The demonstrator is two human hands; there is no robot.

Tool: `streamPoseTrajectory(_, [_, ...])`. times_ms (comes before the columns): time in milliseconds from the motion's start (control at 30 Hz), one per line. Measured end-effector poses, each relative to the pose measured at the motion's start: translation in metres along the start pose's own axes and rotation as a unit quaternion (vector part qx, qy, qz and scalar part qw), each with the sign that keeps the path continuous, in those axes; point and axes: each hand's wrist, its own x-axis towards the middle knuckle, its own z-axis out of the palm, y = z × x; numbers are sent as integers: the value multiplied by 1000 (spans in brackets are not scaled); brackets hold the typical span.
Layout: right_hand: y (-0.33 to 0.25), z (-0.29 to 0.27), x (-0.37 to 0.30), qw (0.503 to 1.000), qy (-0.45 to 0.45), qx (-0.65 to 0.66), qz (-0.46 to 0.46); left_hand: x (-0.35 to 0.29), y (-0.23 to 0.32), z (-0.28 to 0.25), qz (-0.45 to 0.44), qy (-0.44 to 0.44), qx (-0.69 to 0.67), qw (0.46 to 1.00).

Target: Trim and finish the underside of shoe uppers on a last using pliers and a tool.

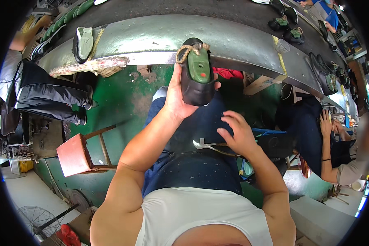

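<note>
My left hand point(179, 96) is wrapped round a black shoe point(197, 93) and holds it up in front of the bench edge, heel end toward me. A green shoe last point(199, 70) fills the shoe, with a hole and a red spot on its top. Knotted tan rope point(191, 50) lies at the far end of the last. My right hand point(238, 133) hovers over my lap, fingers apart and holding nothing. Just beside it, a metal hand tool point(203, 144) with a curved silver head rests on my dark apron point(192, 172); its exact kind is unclear.
A metal-edged bench point(147, 37) curves across ahead, with a dark belt behind it. Shoes on green lasts point(294, 36) stand at the right; another shoe point(83, 43) sits left. A red-topped stool point(73, 156) is at my left. Co-workers point(346, 160) sit on both sides.
</note>
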Motion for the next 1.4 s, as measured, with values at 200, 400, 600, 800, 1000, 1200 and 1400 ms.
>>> streamPoseTrajectory(200, [-11,-13,42,994,72,58,-50,4,0,2,3,11,39,999])
streamPoseTrajectory(400, [-7,2,72,958,120,261,12,2,-7,1,30,69,85,994])
streamPoseTrajectory(600, [0,32,104,768,29,599,224,0,-11,-10,43,96,142,984])
streamPoseTrajectory(800, [18,87,106,729,58,674,107,1,-35,-67,137,139,325,925])
streamPoseTrajectory(1000, [-7,101,40,718,-13,682,140,-65,-69,-79,179,155,447,863])
streamPoseTrajectory(1200, [44,160,35,405,-42,762,504,-29,-81,-135,-111,393,319,855])
streamPoseTrajectory(1400, [38,162,37,516,21,656,551,-15,-77,-164,-164,388,237,876])
